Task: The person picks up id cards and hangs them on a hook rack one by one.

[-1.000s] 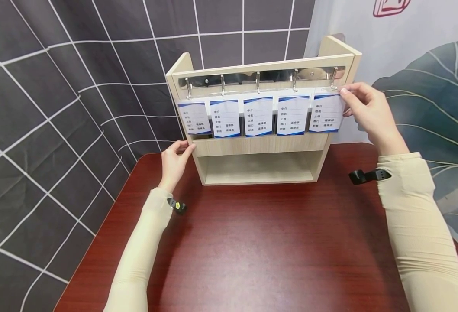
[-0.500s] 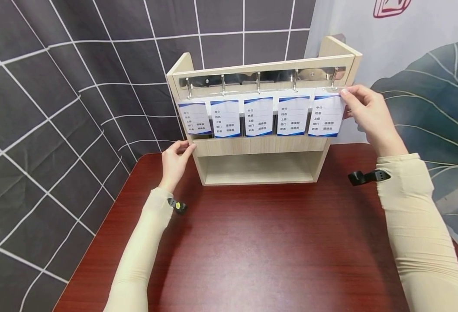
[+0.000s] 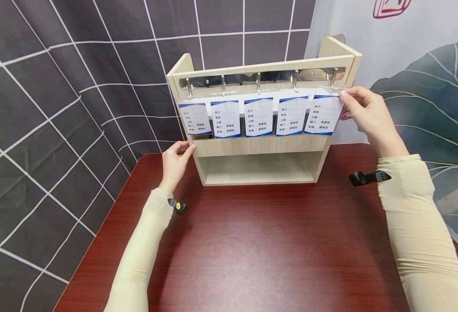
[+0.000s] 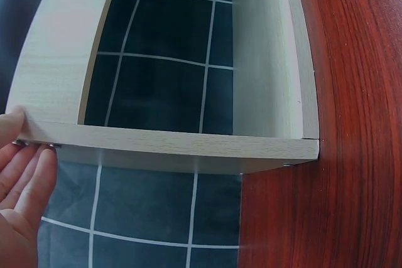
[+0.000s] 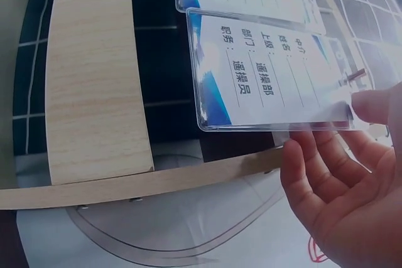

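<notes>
A pale wooden rack [image 3: 260,147] carries a row of several clear-sleeved name badges on metal hooks. The right hand [image 3: 369,115] pinches the rightmost badge [image 3: 322,115] at its upper right corner. In the right wrist view, the thumb of this hand [image 5: 345,186] presses the badge's front [image 5: 270,80] near a hook [image 5: 357,75], and the fingers lie behind. That badge tilts, its lower end nearer the neighbouring badge [image 3: 292,115]. On the far side, the left hand [image 3: 174,162] grips the rack's left side panel between thumb and fingers, as the panel edge [image 4: 188,142] shows in the left wrist view.
The rack stands at the back of a dark red wooden table [image 3: 252,242]. A metal hook strip [image 3: 238,79] runs along its upper board. Below is an open compartment [image 3: 258,169]. A dark gridded curtain [image 3: 77,130] hangs behind and to the left.
The rightmost badge's lower end has swung to the left, toward its neighbour, under the right hand. The left hand stays at the rack's side.
</notes>
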The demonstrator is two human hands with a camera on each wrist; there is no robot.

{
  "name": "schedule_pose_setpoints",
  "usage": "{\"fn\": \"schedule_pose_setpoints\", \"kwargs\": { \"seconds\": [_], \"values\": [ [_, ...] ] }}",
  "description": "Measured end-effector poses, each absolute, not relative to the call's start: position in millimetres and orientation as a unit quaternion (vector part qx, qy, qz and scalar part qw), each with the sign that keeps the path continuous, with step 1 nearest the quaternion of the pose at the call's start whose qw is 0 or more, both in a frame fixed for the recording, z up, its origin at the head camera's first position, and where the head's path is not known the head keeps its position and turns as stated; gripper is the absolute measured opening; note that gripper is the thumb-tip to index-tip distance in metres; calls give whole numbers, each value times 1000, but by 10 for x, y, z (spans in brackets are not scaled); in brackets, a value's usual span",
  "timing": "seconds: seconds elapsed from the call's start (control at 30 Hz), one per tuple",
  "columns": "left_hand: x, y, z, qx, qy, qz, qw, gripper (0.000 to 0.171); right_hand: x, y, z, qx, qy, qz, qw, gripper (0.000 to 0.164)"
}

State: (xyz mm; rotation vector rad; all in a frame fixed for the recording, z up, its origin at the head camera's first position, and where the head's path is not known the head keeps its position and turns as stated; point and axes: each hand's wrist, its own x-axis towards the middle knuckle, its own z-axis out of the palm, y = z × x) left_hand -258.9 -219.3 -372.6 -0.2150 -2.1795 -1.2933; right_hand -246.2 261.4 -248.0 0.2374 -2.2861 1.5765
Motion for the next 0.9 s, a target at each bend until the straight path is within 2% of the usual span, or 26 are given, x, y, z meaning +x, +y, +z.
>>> {"fn": "schedule_pose_setpoints", "kwargs": {
  "seconds": [0.27, 0.4, 0.63, 0.77, 0.9],
  "values": [
    [-2601, -2186, -3727, -82, -818, -489, 293, 30, -2463, 2658, -2487, 82, -806, 562, 170, 18],
    [-2602, -2192, -3726, -83, -821, -484, 291, 31, -2453, 2674, -2492, 66, -811, 558, 163, 25],
    [-2590, -2267, -3680, -91, -843, -466, 253, 34, -2423, 2727, -2511, 52, -811, 562, 156, 30],
    [-2534, -2343, -3608, -107, -852, -447, 251, 36, -2372, 2765, -2533, 49, -809, 557, 181, 31],
    [-2460, -2437, -3450, -129, -848, -409, 311, 34, -2285, 2806, -2569, 33, -819, 516, 249, 29]
  ]
}}
